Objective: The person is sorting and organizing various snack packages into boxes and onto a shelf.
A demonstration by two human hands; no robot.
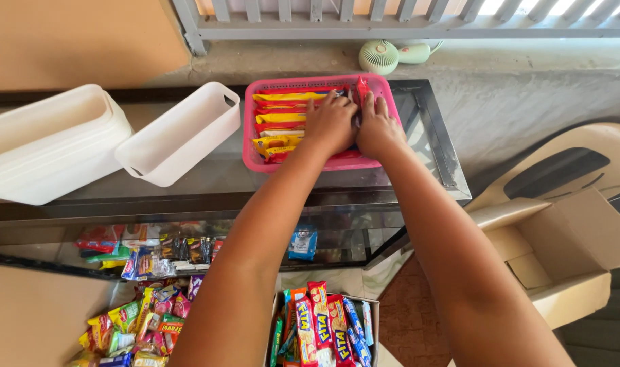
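A pink plastic basket [299, 83] sits on the glass table top, holding several yellow and red snack packets [281, 109] lying in rows. My left hand [331, 124] rests palm down inside the basket on the packets, fingers pointing away from me. My right hand [377, 129] lies beside it, fingers pressed against upright red packets [361, 89] at the basket's right side. What lies under the palms is hidden.
Two white plastic bins [181, 132] [48, 143] stand left of the basket. Below, a box of biscuit packs [321, 329] and a heap of mixed snack packets [136, 319] sit near me. An open cardboard box [561, 251] is at the right, a small green fan [379, 56] on the ledge.
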